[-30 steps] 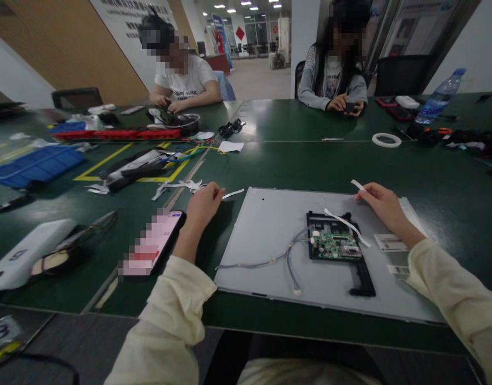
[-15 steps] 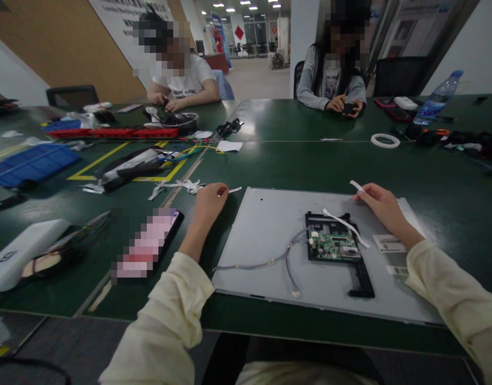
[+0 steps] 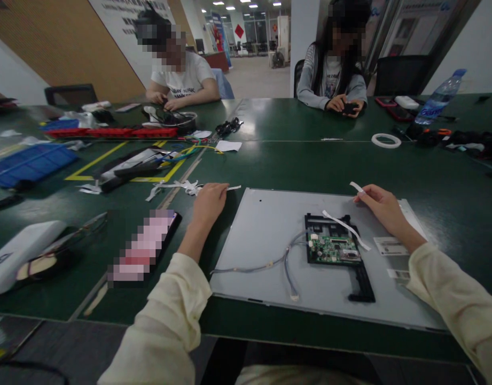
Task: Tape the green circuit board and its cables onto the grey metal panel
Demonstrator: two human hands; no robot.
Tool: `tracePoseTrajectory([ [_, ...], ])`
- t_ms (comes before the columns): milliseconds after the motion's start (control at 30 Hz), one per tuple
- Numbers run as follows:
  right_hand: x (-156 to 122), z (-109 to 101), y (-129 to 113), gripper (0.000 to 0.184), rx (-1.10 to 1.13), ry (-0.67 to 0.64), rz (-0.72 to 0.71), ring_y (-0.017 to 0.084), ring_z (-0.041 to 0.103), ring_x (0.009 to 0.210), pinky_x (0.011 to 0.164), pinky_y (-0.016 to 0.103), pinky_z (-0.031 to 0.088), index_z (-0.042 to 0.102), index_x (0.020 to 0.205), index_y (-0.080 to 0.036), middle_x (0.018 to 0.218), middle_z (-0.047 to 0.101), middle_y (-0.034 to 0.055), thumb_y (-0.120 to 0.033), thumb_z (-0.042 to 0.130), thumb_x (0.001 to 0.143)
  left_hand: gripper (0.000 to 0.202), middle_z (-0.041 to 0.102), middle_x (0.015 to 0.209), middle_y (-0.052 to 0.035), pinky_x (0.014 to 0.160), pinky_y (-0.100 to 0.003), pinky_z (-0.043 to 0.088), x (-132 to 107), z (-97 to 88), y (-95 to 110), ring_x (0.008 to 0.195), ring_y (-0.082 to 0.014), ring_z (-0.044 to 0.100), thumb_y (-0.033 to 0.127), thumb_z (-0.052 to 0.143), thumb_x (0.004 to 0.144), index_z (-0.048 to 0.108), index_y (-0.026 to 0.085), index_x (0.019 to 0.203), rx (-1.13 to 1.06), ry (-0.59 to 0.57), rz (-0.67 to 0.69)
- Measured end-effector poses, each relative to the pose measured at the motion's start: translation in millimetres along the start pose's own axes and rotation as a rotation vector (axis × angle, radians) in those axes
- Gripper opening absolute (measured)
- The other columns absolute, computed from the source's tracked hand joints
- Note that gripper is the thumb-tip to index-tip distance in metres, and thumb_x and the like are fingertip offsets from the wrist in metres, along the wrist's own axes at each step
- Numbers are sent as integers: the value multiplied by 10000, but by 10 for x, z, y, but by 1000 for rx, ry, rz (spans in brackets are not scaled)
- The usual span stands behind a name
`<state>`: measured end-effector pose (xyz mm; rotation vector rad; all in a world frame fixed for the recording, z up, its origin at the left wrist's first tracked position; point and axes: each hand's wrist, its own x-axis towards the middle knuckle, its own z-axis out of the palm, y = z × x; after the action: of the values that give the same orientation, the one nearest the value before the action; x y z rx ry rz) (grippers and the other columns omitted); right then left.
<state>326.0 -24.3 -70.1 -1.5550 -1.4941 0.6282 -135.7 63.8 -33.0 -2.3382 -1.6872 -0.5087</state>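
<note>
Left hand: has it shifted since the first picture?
Yes, slightly to the right: the left hand is nearer the far left corner of the grey panel, and its gap from the phone has widened.

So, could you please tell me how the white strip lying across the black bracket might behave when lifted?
The white strip is probably floppy, since it lies in a gentle curve across the black bracket. Being thin and narrow, it is likely light.
</note>
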Motion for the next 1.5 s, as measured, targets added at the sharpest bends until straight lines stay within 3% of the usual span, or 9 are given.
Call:
tracePoseTrajectory([
  [267,-27,-16,-59,251,-26,-11,-6,192,617,800,774,326,438,611,815,-246,840,673,17,-480,523,832,364,638,1208,-50,978,-343,393,-112,-24,-66,1121,-218,568,279,360,916,616,216,1167,-17,-147,41],
  [533,-32,-8,-66,269,-62,-17,-7,197,624,793,762,332,445,613,812,-243,841,681,19,-492,512,832,422,582,1280,-106,1055,-539,217,-210,-64,16,1238,-262,483,269,322,937,421,230,1346,111,-203,-28],
  [700,-31,-14,-48,263,-91,-21,-23,207,623,805,786,349,449,622,813,-250,856,684,20,-483,505,842,423,534,1339,-92,1041,-434,300,-197,-65,43,1257,-236,461,233,315,925,466,205,1319,90,-209,-4],
  [833,-32,-15,-42,259,-96,-19,-27,201,623,808,789,340,444,626,813,-248,853,683,15,-476,507,844,366,630,1198,-98,971,-365,381,-154,-81,20,1116,-249,561,243,380,891,614,172,1163,51,-146,4],
  [1033,-29,-9,-36,264,-92,-35,-32,201,623,801,766,335,441,614,822,-243,860,683,19,-483,505,842,305,693,947,-104,834,-344,434,-53,-59,6,928,-254,615,211,408,859,700,175,936,72,-64,-136],
  [1133,-32,-9,-34,266,-89,-40,-40,200,622,802,776,340,439,611,819,-244,859,683,19,-486,503,843,289,690,969,-92,835,-341,420,-30,-77,-35,934,-249,600,234,425,863,704,179,919,73,14,-214],
  [1333,-49,-13,-50,279,-119,-33,-37,210,619,791,756,352,444,619,823,-249,864,685,23,-498,494,841,333,658,1054,-82,885,-393,359,-86,-153,-312,1010,-265,523,307,402,904,698,183,992,126,294,-392],
  [1500,-48,-12,-50,291,-153,-28,-45,207,613,788,745,345,437,624,823,-251,860,683,18,-507,489,840,324,662,1044,-116,835,-421,369,-112,-90,-440,1024,-314,528,306,423,876,685,189,1027,102,232,-509],
])
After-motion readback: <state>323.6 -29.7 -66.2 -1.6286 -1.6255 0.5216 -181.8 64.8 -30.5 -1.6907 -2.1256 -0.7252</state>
